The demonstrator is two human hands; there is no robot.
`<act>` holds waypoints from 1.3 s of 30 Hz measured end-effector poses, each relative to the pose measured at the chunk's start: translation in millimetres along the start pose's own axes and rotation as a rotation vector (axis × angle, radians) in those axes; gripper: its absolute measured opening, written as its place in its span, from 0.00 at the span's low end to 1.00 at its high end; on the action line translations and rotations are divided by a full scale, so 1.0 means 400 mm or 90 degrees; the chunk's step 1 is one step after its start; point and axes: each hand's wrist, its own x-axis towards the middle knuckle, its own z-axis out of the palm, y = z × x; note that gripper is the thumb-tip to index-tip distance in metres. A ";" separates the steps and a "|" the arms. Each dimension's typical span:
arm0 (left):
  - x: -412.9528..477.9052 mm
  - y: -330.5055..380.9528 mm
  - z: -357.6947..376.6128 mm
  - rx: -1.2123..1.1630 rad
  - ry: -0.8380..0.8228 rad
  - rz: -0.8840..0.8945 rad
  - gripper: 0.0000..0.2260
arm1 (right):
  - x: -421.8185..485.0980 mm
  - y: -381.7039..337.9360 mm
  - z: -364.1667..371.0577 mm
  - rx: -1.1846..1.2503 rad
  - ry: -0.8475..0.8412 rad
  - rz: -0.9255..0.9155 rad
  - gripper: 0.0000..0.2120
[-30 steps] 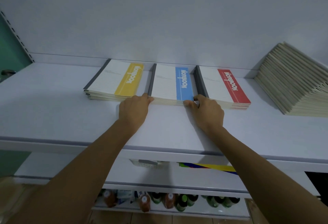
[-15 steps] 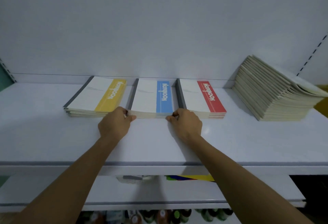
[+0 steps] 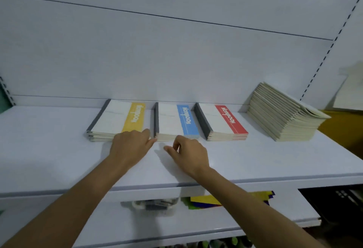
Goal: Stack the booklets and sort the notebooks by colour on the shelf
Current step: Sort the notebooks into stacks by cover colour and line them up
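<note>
a white shelf (image 3: 59,159) carries three flat piles side by side near its back wall: yellow notebooks (image 3: 117,118), blue notebooks (image 3: 172,120), red notebooks (image 3: 222,122). right of them sits a slanted stack of booklets (image 3: 284,118).

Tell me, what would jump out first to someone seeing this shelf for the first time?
Three piles of notebooks lie side by side on the white shelf: yellow pile left, blue pile middle, red pile right. Right of them a thick stack of cream booklets slants over. The left hand touches the blue pile's near corner; the right hand is just in front of that pile, holding nothing.
</note>
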 end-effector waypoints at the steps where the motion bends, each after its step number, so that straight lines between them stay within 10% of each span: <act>1: -0.013 -0.036 -0.014 -0.012 0.028 0.030 0.17 | 0.004 -0.041 0.017 -0.006 0.002 -0.011 0.15; 6: -0.087 -0.290 -0.051 -0.064 0.124 0.049 0.18 | 0.045 -0.188 0.103 0.009 -0.029 0.045 0.23; 11: -0.089 -0.478 -0.012 -0.036 -0.055 -0.079 0.30 | 0.103 -0.211 0.144 -0.011 -0.059 0.152 0.32; 21: -0.012 -0.438 0.076 -0.032 -0.121 0.001 0.21 | 0.156 -0.214 0.177 -0.075 -0.071 0.129 0.18; 39: -0.040 -0.432 0.092 -0.144 0.000 -0.046 0.24 | 0.143 -0.194 0.198 -0.050 0.025 0.080 0.27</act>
